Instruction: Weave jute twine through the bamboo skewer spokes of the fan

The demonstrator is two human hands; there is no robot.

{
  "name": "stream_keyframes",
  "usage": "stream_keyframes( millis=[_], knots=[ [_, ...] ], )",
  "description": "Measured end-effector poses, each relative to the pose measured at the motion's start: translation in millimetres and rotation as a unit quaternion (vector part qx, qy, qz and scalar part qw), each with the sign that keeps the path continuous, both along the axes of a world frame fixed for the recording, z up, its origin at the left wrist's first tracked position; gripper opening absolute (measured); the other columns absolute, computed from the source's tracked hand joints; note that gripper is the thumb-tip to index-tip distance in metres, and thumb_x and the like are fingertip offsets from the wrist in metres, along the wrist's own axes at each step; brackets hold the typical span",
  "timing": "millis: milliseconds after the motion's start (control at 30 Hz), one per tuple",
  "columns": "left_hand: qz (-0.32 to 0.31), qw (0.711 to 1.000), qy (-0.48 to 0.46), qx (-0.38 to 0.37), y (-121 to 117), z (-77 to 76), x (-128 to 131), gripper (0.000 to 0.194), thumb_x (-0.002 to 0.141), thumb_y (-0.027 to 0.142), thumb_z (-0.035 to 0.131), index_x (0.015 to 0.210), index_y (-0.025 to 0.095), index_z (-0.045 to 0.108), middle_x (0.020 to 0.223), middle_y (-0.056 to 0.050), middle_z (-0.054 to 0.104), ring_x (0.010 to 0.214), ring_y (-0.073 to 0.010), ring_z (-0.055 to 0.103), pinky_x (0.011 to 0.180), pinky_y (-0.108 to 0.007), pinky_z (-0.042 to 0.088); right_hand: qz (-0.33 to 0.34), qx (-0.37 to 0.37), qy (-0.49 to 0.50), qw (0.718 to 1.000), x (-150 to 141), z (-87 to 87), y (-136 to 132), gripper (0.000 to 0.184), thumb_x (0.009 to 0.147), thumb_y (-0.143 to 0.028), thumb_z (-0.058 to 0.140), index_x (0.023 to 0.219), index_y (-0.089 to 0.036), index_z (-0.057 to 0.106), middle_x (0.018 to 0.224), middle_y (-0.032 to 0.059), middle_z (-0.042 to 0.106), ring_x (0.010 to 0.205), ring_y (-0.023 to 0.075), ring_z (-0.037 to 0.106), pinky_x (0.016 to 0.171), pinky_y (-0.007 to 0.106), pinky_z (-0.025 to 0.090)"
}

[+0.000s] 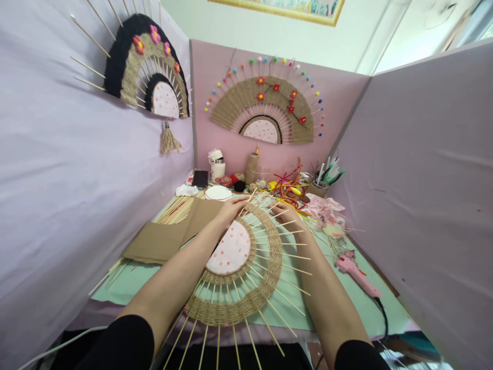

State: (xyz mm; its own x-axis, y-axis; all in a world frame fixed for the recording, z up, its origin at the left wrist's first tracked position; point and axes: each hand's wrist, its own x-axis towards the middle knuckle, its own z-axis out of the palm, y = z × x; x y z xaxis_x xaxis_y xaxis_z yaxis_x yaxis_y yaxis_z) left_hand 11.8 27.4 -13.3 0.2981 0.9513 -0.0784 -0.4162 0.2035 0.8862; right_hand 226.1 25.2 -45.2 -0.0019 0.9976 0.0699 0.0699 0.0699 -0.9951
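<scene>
A half-round fan woven of brown twine (275, 257) over thin wooden sticks lies tilted in front of me, its sticks fanning out past the rim. At its centre is a white half-disc (231, 249) with pink dots. My left hand (233, 207) grips the fan's far end, fingers closed near the last sticks. Beside the far right sticks, my right hand (285, 211) has its fingers curled together; whatever they pinch is too small to make out.
Folded cardboard (165, 239) and a bundle of sticks lie left. A pink glue gun (358, 275) with a cord lies right. Behind are a twine cone (252, 168), a white bottle (217, 167) and coloured pipe cleaners (295, 187). Decorated fans (265, 103) hang on the partitions.
</scene>
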Motion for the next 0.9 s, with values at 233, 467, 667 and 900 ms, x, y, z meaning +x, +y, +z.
stream_keyframes(
  millis=[233,467,667,900],
  knots=[
    [0.032,0.999,0.016,0.01,-3,1.3,-1,0.011,0.07,0.009,0.063,0.078,0.014,0.059,0.066,-0.003,0.068,0.062,-0.0131,0.064,0.07,-0.028,0.052,0.024,-0.005,-0.065,0.998,-2,-4.6,-11,0.03,0.06,-0.045,0.071,0.069,-0.018,0.064,0.049,-0.003,0.051,0.042,0.0079,0.035,0.043,0.024,0.024],
    [0.037,0.999,-0.005,0.002,-6,5.1,-6,0.009,0.07,0.007,0.06,0.072,0.014,0.055,0.061,-0.001,0.064,0.058,-0.0115,0.062,0.069,-0.028,0.051,0.052,-0.024,-0.02,0.998,-2,-2.7,-15,0.027,0.057,-0.04,0.073,0.071,-0.018,0.064,0.051,-0.0018,0.053,0.045,0.0096,0.041,0.044,0.024,0.028],
    [0.021,0.999,-0.032,-0.024,-1,5.0,-13,0.011,0.071,0.007,0.062,0.075,0.015,0.056,0.067,-0.001,0.065,0.06,-0.0091,0.061,0.063,-0.022,0.049,0.058,-0.008,0.042,0.997,-3,6.9,-18,0.027,0.056,-0.038,0.074,0.068,-0.017,0.062,0.049,-0.0059,0.042,0.043,0.0052,0.028,0.044,0.023,0.019],
    [-0.038,0.995,-0.042,-0.078,7,1.3,-20,0.006,0.077,0.017,0.061,0.08,0.013,0.063,0.067,-0.002,0.064,0.054,-0.008,0.057,0.054,-0.019,0.045,0.085,-0.008,0.062,0.994,-6,10.8,-21,0.026,0.057,-0.038,0.074,0.067,-0.017,0.062,0.046,-0.0078,0.033,0.044,0.0055,0.023,0.047,0.024,0.018]
  ],
)
